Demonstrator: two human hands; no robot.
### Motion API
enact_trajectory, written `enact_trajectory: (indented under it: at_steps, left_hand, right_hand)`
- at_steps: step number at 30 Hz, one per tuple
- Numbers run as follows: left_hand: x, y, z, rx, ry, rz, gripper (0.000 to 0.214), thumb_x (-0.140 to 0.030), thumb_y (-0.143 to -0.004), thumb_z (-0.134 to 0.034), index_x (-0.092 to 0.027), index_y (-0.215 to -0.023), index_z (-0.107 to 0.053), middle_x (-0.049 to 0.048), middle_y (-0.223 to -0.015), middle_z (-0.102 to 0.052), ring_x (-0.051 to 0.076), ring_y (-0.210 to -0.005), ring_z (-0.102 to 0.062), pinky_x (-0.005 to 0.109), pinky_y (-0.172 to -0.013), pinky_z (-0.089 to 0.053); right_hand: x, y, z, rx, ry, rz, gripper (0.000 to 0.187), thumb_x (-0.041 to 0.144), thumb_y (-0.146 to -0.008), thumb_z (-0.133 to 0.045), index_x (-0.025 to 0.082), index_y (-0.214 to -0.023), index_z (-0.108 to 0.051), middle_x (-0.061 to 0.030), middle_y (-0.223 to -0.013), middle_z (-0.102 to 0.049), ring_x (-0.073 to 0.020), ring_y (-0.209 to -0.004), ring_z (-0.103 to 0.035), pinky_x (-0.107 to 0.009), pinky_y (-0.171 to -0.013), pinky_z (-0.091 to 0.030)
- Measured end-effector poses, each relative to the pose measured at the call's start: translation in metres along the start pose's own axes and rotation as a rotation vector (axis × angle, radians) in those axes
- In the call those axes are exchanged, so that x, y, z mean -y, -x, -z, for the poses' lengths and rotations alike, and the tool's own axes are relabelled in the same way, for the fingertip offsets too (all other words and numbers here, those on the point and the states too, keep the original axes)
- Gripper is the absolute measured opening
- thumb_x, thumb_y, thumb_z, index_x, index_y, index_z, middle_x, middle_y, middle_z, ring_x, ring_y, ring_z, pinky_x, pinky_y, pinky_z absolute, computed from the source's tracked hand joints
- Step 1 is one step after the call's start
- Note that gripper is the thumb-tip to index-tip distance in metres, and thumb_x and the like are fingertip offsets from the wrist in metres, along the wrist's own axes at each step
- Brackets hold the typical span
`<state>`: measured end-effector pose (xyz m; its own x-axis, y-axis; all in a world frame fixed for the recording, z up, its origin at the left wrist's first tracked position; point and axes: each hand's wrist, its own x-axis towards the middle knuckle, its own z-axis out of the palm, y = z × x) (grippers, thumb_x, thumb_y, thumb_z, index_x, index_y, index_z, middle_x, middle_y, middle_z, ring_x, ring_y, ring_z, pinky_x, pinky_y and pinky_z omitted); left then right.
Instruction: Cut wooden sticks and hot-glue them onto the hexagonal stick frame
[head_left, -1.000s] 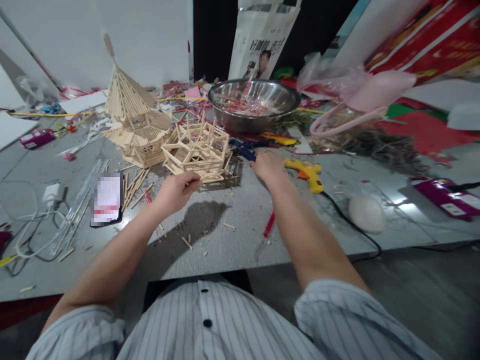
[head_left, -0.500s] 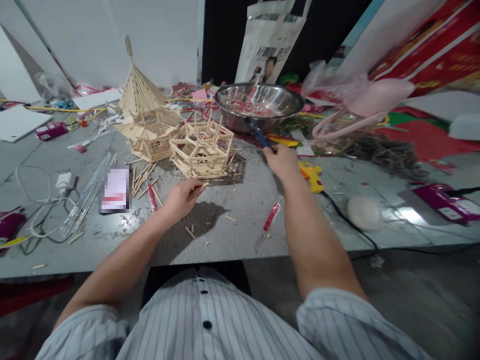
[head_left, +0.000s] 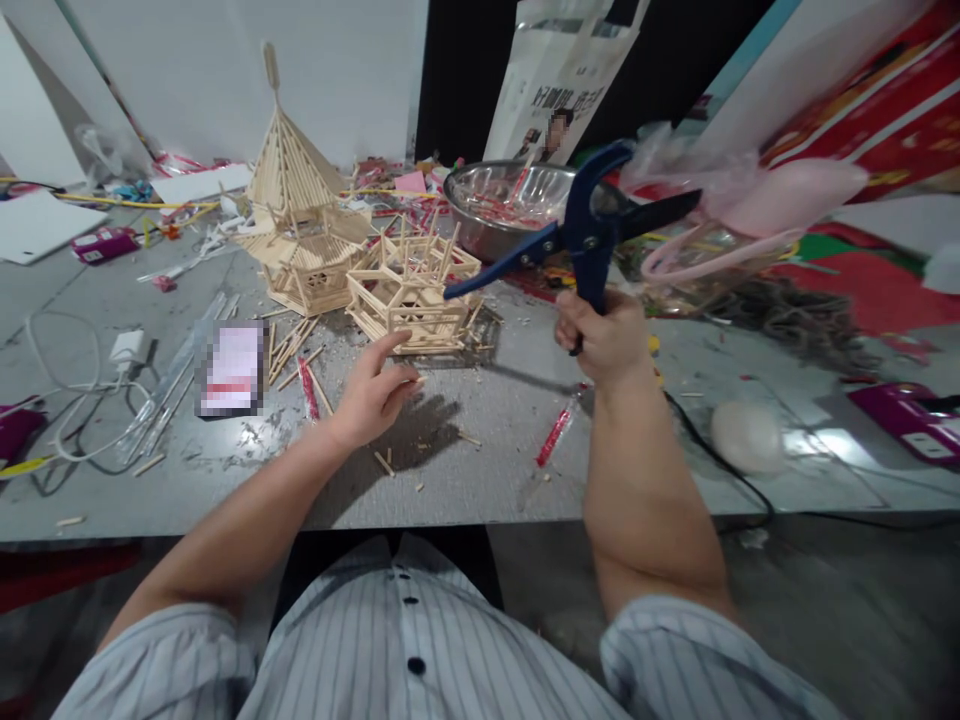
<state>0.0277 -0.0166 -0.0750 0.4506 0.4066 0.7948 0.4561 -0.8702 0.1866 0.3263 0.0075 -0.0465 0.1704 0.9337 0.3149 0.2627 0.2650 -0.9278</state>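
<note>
My right hand (head_left: 609, 335) is closed round one handle of blue-handled shears (head_left: 589, 225), lifted above the table. The shears' other handle swings out to the left and the dark blade points right. Lower and to the left, my left hand (head_left: 375, 395) pinches a short wooden stick piece (head_left: 421, 381) with its index finger stretched out. Just beyond that hand stands an open hexagonal stick frame (head_left: 412, 300). Behind it to the left is a stick pavilion model (head_left: 296, 200) with a pointed roof.
A steel bowl (head_left: 480, 225) with red scraps stands behind the shears. Loose sticks (head_left: 291, 350) and a phone (head_left: 231, 368) lie left of my left hand. A red glue-like tube (head_left: 553, 437) lies near the front, with a black cord (head_left: 705, 440) and a white round object (head_left: 746, 437) further right.
My right hand has raised the shears from low beside the bowl, and they now show spread apart. My left hand has shifted slightly right, its index finger lifting off the pinch.
</note>
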Motion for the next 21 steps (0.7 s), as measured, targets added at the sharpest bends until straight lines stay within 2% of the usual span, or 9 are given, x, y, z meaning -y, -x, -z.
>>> enact_trajectory:
  at_steps: [2, 5, 8, 10, 12, 14, 16, 18, 21]
  left_hand:
    - [-0.004, 0.000, 0.000, 0.023, 0.066, 0.000, 0.008, -0.025, -0.092, -0.053, -0.019, -0.090, -0.057, 0.0132, -0.133, -0.048, 0.022, -0.126, -0.048, 0.040, -0.099, -0.046]
    - [-0.011, -0.001, -0.001, 0.081, 0.209, 0.034, 0.009, -0.025, -0.092, -0.052, -0.019, -0.089, -0.058, 0.0139, -0.138, -0.044, 0.023, -0.130, -0.045, 0.041, -0.101, -0.045]
    - [-0.016, -0.001, -0.002, 0.194, 0.319, 0.099, 0.012, -0.025, -0.093, -0.050, -0.017, -0.087, -0.057, 0.0154, -0.127, -0.053, 0.021, -0.120, -0.054, 0.037, -0.095, -0.050]
    - [-0.017, 0.000, -0.002, 0.244, 0.345, 0.146, 0.014, -0.026, -0.094, -0.049, -0.017, -0.086, -0.056, 0.0141, -0.116, -0.058, 0.019, -0.109, -0.060, 0.033, -0.088, -0.052]
    - [-0.018, 0.000, -0.002, 0.257, 0.367, 0.167, 0.014, -0.025, -0.094, -0.048, -0.017, -0.085, -0.056, 0.0132, -0.113, -0.059, 0.018, -0.106, -0.060, 0.031, -0.085, -0.052]
    - [-0.018, -0.001, -0.002, 0.267, 0.400, 0.158, 0.013, -0.023, -0.094, -0.048, -0.017, -0.086, -0.056, 0.0134, -0.114, -0.059, 0.018, -0.108, -0.059, 0.030, -0.085, -0.051]
    - [-0.019, -0.001, -0.002, 0.286, 0.437, 0.146, 0.013, -0.023, -0.094, -0.049, -0.016, -0.085, -0.056, 0.0125, -0.110, -0.059, 0.017, -0.105, -0.060, 0.030, -0.085, -0.050]
    - [-0.020, -0.001, -0.003, 0.297, 0.460, 0.150, 0.016, -0.025, -0.094, -0.048, -0.016, -0.083, -0.057, 0.0103, -0.101, -0.060, 0.017, -0.099, -0.061, 0.029, -0.083, -0.050]
    - [-0.021, 0.000, -0.005, 0.321, 0.466, 0.149, 0.021, -0.030, -0.095, -0.047, -0.017, -0.083, -0.059, 0.0078, -0.094, -0.060, 0.015, -0.090, -0.061, 0.027, -0.078, -0.050]
  right_hand:
    - [0.005, 0.006, -0.001, 0.082, -0.128, -0.054, 0.044, 0.054, -0.065, -0.073, 0.023, -0.059, -0.043, 0.0085, -0.042, -0.034, -0.0071, -0.035, -0.032, -0.025, -0.036, -0.025]
    - [0.009, 0.013, -0.011, 0.323, -0.230, -0.133, 0.039, 0.046, -0.059, -0.080, 0.021, -0.061, -0.049, 0.0080, -0.041, -0.042, -0.0076, -0.034, -0.037, -0.024, -0.035, -0.028]
    - [0.011, 0.018, -0.024, 0.560, -0.267, -0.167, 0.034, 0.043, -0.059, -0.080, 0.019, -0.064, -0.057, 0.0058, -0.043, -0.049, -0.0090, -0.036, -0.044, -0.023, -0.036, -0.035]
    - [0.012, 0.021, -0.032, 0.658, -0.317, -0.200, 0.032, 0.042, -0.061, -0.079, 0.018, -0.067, -0.060, 0.0033, -0.050, -0.055, -0.0106, -0.041, -0.050, -0.023, -0.037, -0.039]
    - [0.010, 0.025, -0.039, 0.721, -0.376, -0.235, 0.031, 0.040, -0.062, -0.079, 0.018, -0.078, -0.064, -0.0013, -0.068, -0.066, -0.0142, -0.054, -0.061, -0.025, -0.044, -0.047]
    - [0.007, 0.028, -0.045, 0.795, -0.447, -0.237, 0.041, 0.037, -0.061, -0.079, 0.023, -0.097, -0.066, -0.0047, -0.098, -0.070, -0.0193, -0.083, -0.067, -0.032, -0.066, -0.056]
    - [0.005, 0.032, -0.052, 0.876, -0.548, -0.205, 0.056, 0.035, -0.058, -0.079, 0.029, -0.112, -0.063, -0.0040, -0.122, -0.064, -0.0224, -0.111, -0.060, -0.041, -0.091, -0.050]
    - [0.005, 0.036, -0.059, 0.904, -0.650, -0.172, 0.062, 0.038, -0.057, -0.077, 0.031, -0.116, -0.060, -0.0034, -0.129, -0.060, -0.0237, -0.122, -0.053, -0.044, -0.101, -0.041]
    - [0.013, 0.042, -0.068, 0.816, -0.627, -0.192, 0.057, 0.043, -0.056, -0.073, 0.031, -0.110, -0.063, -0.0048, -0.122, -0.064, -0.0269, -0.120, -0.054, -0.047, -0.099, -0.041]
